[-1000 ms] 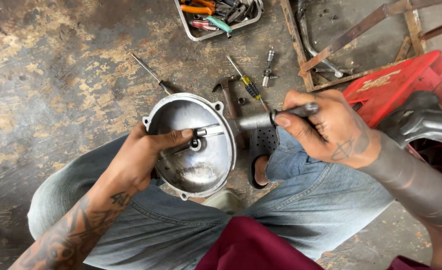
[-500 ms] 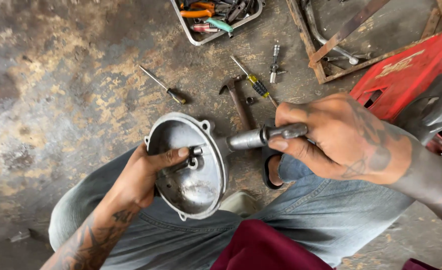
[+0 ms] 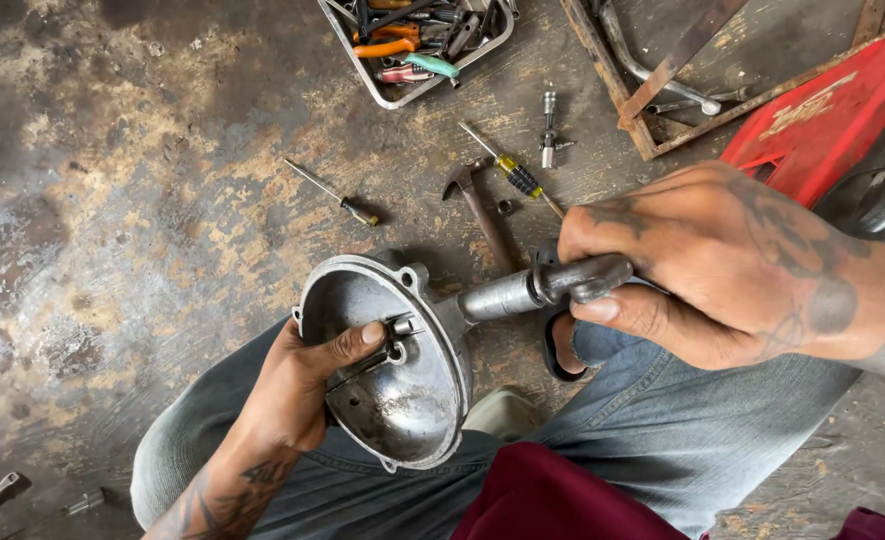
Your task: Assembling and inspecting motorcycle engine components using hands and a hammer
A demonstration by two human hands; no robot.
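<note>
The metal cover (image 3: 388, 365) has tilted nearer; left hand (image 3: 298, 390) grips its rim, right hand (image 3: 723, 265) (clenched) holds the socket wrench (image 3: 543, 285) pointing left into it.

Dished grey metal cover (image 3: 403, 400) tilted, socket wrench (image 3: 548, 285) attached.

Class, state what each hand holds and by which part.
Left hand grips the round grey metal cover by its rim, thumb inside. Right hand grips the grey metal socket wrench by its bent handle.

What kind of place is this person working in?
Probably a repair workshop for vehicles or machines: a stained concrete floor strewn with a hammer and screwdrivers, a tray of hand tools, and a metal engine cover being worked on.
</note>
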